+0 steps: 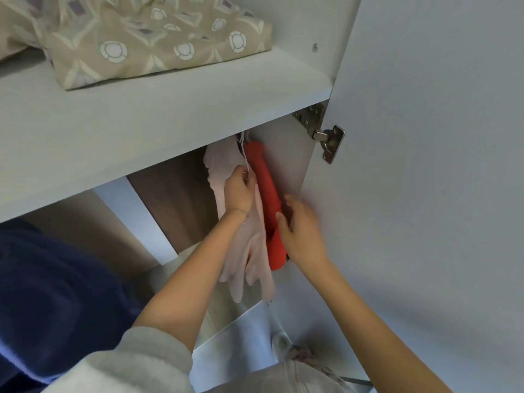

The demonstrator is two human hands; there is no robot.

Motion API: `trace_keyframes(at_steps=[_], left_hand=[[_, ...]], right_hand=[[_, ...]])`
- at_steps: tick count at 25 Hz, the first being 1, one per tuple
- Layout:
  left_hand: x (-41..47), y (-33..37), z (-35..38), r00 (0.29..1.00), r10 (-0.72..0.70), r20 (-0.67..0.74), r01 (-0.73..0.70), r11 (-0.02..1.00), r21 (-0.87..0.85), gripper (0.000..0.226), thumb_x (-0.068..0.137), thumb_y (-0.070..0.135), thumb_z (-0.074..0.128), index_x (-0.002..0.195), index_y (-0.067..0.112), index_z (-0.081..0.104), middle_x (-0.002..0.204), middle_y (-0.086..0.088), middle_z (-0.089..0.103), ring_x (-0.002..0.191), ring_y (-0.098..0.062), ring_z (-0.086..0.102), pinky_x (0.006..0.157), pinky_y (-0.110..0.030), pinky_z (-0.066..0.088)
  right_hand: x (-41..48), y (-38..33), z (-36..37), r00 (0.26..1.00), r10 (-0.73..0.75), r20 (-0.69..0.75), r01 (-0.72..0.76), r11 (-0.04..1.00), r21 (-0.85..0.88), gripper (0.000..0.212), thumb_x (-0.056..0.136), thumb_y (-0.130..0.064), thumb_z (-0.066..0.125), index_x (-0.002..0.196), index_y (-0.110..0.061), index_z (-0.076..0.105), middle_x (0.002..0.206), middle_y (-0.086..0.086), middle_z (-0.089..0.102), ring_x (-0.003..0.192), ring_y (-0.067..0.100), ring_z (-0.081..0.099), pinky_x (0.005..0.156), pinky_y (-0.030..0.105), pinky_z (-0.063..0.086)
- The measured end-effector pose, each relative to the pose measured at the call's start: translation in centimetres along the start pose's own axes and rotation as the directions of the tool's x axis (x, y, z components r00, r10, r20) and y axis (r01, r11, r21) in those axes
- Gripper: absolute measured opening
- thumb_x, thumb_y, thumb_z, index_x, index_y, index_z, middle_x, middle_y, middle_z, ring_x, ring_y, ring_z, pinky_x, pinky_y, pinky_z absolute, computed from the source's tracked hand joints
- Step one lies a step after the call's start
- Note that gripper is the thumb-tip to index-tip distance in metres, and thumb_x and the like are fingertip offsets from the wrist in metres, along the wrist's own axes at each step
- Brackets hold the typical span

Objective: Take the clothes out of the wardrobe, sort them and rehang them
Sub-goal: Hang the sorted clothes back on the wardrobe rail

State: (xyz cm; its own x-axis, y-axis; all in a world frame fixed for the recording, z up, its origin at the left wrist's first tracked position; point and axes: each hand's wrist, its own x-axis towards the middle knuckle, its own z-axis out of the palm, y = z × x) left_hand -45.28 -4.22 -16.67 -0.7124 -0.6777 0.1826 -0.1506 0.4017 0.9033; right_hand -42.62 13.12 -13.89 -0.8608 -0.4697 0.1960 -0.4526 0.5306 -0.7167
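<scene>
Under the wardrobe shelf: left hand grip pinches the white hanger; its pale pink garment hangs toward 6 o'clock. Right hand grip is curled round the red garment, touching at pink's 3 o'clock.

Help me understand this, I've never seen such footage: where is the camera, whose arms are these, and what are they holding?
There is no machine, only one picture. It comes from a camera worn on a person's head, looking down into an open wardrobe. The arms are that person's own. The left hand pinches the white hanger of a pale pink garment. The right hand grips the red garment hanging beside it. On the shelf above lies patterned fabric. A dark blue garment is at the left.
</scene>
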Motion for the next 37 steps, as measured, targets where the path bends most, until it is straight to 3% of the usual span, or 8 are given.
trace_keyframes(at_steps=[4, 9, 14, 18, 23, 30, 33, 37], left_hand=[[0.1, -0.3, 0.2, 0.991, -0.063, 0.118, 0.058, 0.997, 0.047, 0.016, 0.099, 0.017, 0.050, 0.086, 0.009, 0.055, 0.081, -0.003, 0.059, 0.078, -0.018, 0.056, 0.065, -0.018, 0.034], [-3.0, -1.7, -3.5, 0.965, -0.133, 0.227, 0.117, 0.990, 0.082, 0.026, 0.098, 0.016, 0.050, 0.121, 0.010, 0.062, 0.120, -0.007, 0.065, 0.112, -0.021, 0.060, 0.095, -0.024, 0.045], [-9.6, -2.6, -9.9, 0.954, 0.030, 0.299, -0.138, 0.928, 0.347, 0.040, 0.100, 0.027, 0.049, 0.137, 0.013, 0.052, 0.136, -0.004, 0.057, 0.123, -0.020, 0.054, 0.101, -0.034, 0.045], [-15.8, -4.0, -15.4, 0.979, 0.094, 0.180, -0.171, 0.859, 0.482, 0.037, 0.098, 0.026, 0.053, 0.133, 0.015, 0.056, 0.132, -0.003, 0.060, 0.120, -0.022, 0.057, 0.102, -0.036, 0.044], [-24.6, -5.0, -21.4, 0.992, 0.057, -0.112, 0.013, 0.840, 0.543, 0.043, 0.096, 0.033, 0.042, 0.129, 0.011, 0.058, 0.129, -0.006, 0.062, 0.118, -0.024, 0.058, 0.101, -0.039, 0.045], [-38.9, -4.7, -23.8, 0.800, -0.093, -0.592, 0.422, 0.789, 0.446, 0.041, 0.092, 0.021, 0.054, 0.131, 0.008, 0.053, 0.124, -0.007, 0.063, 0.111, -0.022, 0.056, 0.096, -0.034, 0.044], [-45.6, -3.9, -22.5, 0.638, -0.199, -0.744, 0.630, 0.691, 0.355, 0.051, 0.093, 0.033, 0.046, 0.140, 0.013, 0.047, 0.138, -0.005, 0.055, 0.125, -0.025, 0.051, 0.104, -0.037, 0.040], [-54.8, -1.9, -20.8, 0.396, -0.239, -0.887, 0.797, 0.569, 0.203, 0.052, 0.097, 0.036, 0.044, 0.145, 0.019, 0.040, 0.145, -0.002, 0.049, 0.132, -0.024, 0.046, 0.108, -0.041, 0.038]], right_hand=[[-1.2, -0.1, 0.0, 0.999, -0.013, 0.046, 0.015, 0.999, -0.048, 0.042, 0.093, -0.011, 0.055, 0.134, -0.012, 0.052, 0.123, 0.007, 0.060, 0.112, 0.024, 0.051, 0.088, 0.017, 0.031], [-3.6, -0.4, 1.1, 0.994, 0.005, 0.111, 0.003, 0.997, -0.077, 0.043, 0.094, -0.018, 0.052, 0.136, -0.013, 0.050, 0.128, 0.006, 0.059, 0.119, 0.025, 0.052, 0.097, 0.025, 0.039], [-6.9, -3.4, 1.6, 0.996, 0.048, 0.079, -0.045, 0.998, -0.034, 0.044, 0.096, -0.015, 0.052, 0.139, -0.011, 0.048, 0.139, 0.005, 0.053, 0.129, 0.022, 0.044, 0.102, 0.019, 0.028], [-9.1, -6.2, 2.7, 0.992, 0.013, 0.126, -0.007, 0.999, -0.042, 0.043, 0.097, -0.018, 0.050, 0.140, -0.014, 0.047, 0.141, 0.004, 0.051, 0.130, 0.022, 0.044, 0.107, 0.030, 0.034], [-11.5, -8.8, 4.6, 0.944, -0.157, 0.289, 0.169, 0.985, -0.016, 0.043, 0.097, -0.016, 0.051, 0.139, -0.012, 0.048, 0.138, 0.007, 0.053, 0.126, 0.025, 0.046, 0.106, 0.032, 0.034], [-16.5, -11.3, 8.6, 0.661, -0.484, 0.573, 0.475, 0.861, 0.180, 0.044, 0.094, -0.016, 0.057, 0.137, -0.009, 0.050, 0.135, 0.008, 0.055, 0.125, 0.027, 0.047, 0.106, 0.026, 0.028], [-20.8, -12.4, 9.5, 0.449, -0.619, 0.644, 0.543, 0.762, 0.354, 0.045, 0.092, -0.012, 0.059, 0.136, -0.006, 0.050, 0.134, 0.009, 0.055, 0.124, 0.028, 0.046, 0.103, 0.019, 0.025], [-28.7, -14.1, 9.1, 0.143, -0.690, 0.710, 0.566, 0.645, 0.513, 0.047, 0.096, -0.016, 0.055, 0.141, -0.011, 0.045, 0.143, 0.003, 0.047, 0.132, 0.021, 0.036, 0.112, 0.032, 0.029]])
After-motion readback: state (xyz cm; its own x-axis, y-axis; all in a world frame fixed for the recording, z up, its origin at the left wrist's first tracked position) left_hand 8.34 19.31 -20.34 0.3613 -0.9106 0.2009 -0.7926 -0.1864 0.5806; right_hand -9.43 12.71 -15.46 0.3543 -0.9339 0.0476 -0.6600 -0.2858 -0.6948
